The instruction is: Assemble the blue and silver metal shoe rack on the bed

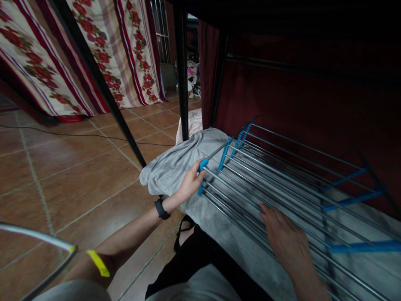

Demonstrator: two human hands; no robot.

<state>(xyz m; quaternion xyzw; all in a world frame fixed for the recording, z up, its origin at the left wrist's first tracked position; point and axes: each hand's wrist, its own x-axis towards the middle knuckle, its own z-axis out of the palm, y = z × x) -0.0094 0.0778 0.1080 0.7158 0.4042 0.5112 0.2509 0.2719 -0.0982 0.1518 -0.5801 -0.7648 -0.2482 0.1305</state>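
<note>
A metal drying rack [269,184] with blue plastic joints rests on a bed spread with a grey blanket [200,146]. My left hand [193,179], with a black band on the wrist, is closed around the blue corner joint at the rack's near left end. Further right, my right hand [282,230] curls over one of the front rods, its thumb and fingertips on the metal. Part of that grip is hidden behind the back of the hand. The rack's right end runs into shadow.
Black bed posts [183,83] and a slanted black bar [103,83] stand at left. A floral curtain [131,54] hangs behind a tiled floor [78,171] crossed by a thin cable [94,135]. A pale tube with yellow tape [37,234] juts in at lower left.
</note>
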